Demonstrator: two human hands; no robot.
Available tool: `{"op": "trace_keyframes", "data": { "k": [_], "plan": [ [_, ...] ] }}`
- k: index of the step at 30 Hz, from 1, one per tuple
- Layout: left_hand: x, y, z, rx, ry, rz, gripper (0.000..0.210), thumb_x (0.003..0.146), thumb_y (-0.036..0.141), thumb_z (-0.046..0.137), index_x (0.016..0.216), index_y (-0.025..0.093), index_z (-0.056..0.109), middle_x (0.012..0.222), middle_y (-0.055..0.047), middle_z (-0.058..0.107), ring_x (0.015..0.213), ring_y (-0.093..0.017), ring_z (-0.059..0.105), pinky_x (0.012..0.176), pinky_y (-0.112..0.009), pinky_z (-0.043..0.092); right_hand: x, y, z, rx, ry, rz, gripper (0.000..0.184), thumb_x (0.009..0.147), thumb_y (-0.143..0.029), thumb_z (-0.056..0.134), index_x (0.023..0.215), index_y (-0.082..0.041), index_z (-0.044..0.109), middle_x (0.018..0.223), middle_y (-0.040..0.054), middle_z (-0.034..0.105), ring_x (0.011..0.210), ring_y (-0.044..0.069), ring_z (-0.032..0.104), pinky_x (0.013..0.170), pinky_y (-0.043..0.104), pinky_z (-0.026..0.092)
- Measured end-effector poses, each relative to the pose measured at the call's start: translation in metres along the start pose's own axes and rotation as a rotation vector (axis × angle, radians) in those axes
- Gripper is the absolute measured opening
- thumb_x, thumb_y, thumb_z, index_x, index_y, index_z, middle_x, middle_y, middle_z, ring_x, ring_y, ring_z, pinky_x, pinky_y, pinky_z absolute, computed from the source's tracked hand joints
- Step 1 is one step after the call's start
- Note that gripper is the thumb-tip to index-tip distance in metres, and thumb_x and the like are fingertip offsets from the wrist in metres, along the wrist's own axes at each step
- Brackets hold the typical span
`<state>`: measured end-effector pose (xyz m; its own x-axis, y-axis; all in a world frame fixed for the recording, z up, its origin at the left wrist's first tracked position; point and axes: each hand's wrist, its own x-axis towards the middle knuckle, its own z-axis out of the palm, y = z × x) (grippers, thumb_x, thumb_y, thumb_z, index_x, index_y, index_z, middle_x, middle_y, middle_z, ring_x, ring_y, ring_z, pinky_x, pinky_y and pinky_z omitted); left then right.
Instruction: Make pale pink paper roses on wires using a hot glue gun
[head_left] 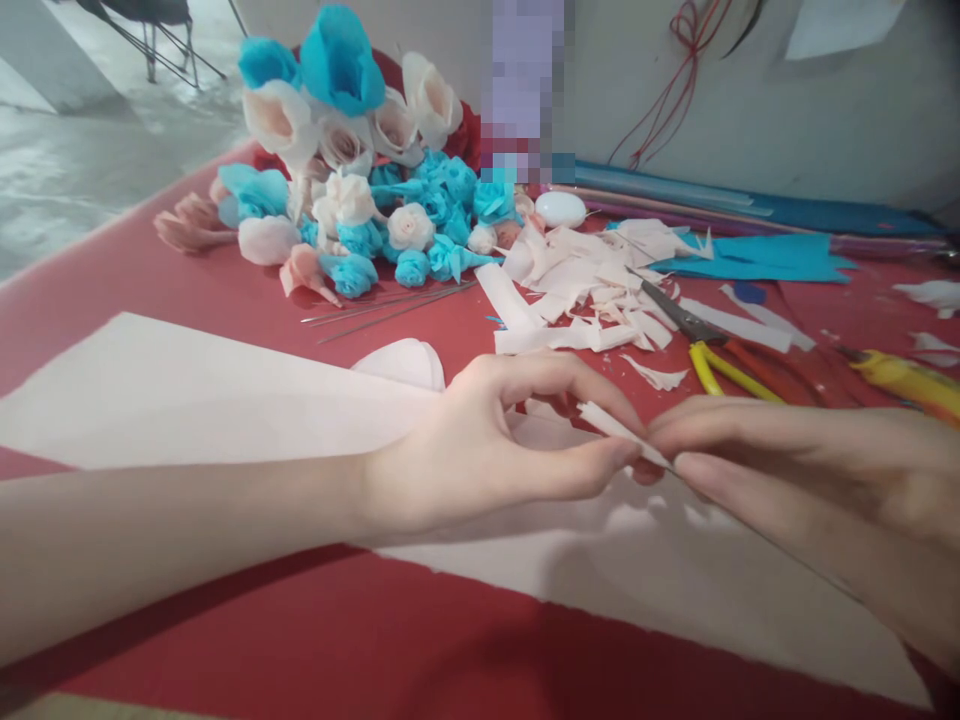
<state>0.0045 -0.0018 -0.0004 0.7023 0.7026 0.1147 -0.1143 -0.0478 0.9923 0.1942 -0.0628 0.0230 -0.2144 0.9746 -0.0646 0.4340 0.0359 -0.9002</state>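
Note:
A small rolled piece of pale crepe paper (pixel 606 421) is pinched between the thumb and fingers of my left hand (pixel 480 440). Its narrow end meets a thin wire (pixel 802 558), which slants down to the right. At that join, the thumb and fingers of my right hand (pixel 825 470) close on the wire, almost touching my left fingertips. Under both hands lies a long pale paper sheet (pixel 187 395). Rounded paper petals (pixel 409 362) are stacked just beyond my left wrist.
Blue, white and pink paper flowers (pixel 411 227) are heaped at the back left, with loose wires (pixel 397 302) before them. Paper scraps (pixel 577 270), scissors (pixel 679 315) and a yellow-handled tool (pixel 907 380) lie farther right on the red table (pixel 300 630). Blue paper strips (pixel 772 257) lie behind.

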Motion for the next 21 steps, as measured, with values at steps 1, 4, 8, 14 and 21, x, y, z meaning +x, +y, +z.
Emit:
{"op": "trace_keyframes", "data": {
  "k": [1, 4, 8, 14, 21],
  "plan": [
    [0.000, 0.000, 0.000, -0.007, -0.008, 0.000, 0.004, 0.077, 0.011, 0.057, 0.078, 0.011, 0.061, 0.076, 0.000, 0.062, 0.075, -0.007, 0.058, 0.071, -0.015, 0.047, 0.001, 0.004, -0.002, 0.018, -0.023, -0.004, 0.010, 0.082, -0.031, 0.060, 0.085, -0.038, 0.066, 0.071, -0.0061, 0.062, 0.054, 0.011, 0.055, 0.042, 0.016, 0.041],
    [0.001, 0.001, -0.001, -0.005, -0.031, -0.017, 0.004, 0.077, 0.011, 0.057, 0.080, 0.010, 0.061, 0.077, -0.002, 0.062, 0.076, -0.009, 0.059, 0.072, -0.018, 0.048, 0.004, 0.015, -0.006, 0.188, -0.108, 0.174, 0.009, 0.079, -0.041, 0.061, 0.079, -0.035, 0.067, 0.064, -0.0032, 0.061, 0.052, 0.012, 0.056, 0.041, 0.015, 0.042],
    [0.003, 0.001, -0.003, -0.052, -0.107, -0.042, 0.005, 0.078, 0.011, 0.057, 0.082, 0.010, 0.060, 0.078, -0.002, 0.061, 0.078, -0.009, 0.060, 0.074, -0.019, 0.048, 0.008, 0.015, -0.005, 0.386, -0.189, 0.376, 0.017, 0.073, -0.044, 0.067, 0.068, -0.028, 0.069, 0.054, -0.0004, 0.052, 0.047, 0.007, 0.042, 0.040, 0.013, 0.034],
    [0.000, 0.001, -0.004, -0.077, -0.161, -0.096, 0.004, 0.079, 0.012, 0.057, 0.082, 0.013, 0.060, 0.079, 0.000, 0.060, 0.079, -0.010, 0.060, 0.076, -0.021, 0.049, 0.013, 0.011, -0.002, 0.544, -0.320, 0.444, 0.015, 0.076, -0.038, 0.065, 0.070, -0.024, 0.069, 0.051, -0.0017, 0.042, 0.043, 0.005, 0.031, 0.038, 0.012, 0.028],
    [0.002, 0.001, -0.003, -0.153, -0.164, -0.152, 0.005, 0.079, 0.014, 0.057, 0.084, 0.015, 0.058, 0.079, 0.000, 0.060, 0.079, -0.010, 0.061, 0.076, -0.021, 0.050, 0.013, 0.016, -0.002, 0.761, -0.426, 0.513, 0.014, 0.083, -0.029, 0.060, 0.076, -0.019, 0.068, 0.052, -0.0044, 0.037, 0.042, 0.001, 0.027, 0.036, 0.006, 0.029]
  ]
}}
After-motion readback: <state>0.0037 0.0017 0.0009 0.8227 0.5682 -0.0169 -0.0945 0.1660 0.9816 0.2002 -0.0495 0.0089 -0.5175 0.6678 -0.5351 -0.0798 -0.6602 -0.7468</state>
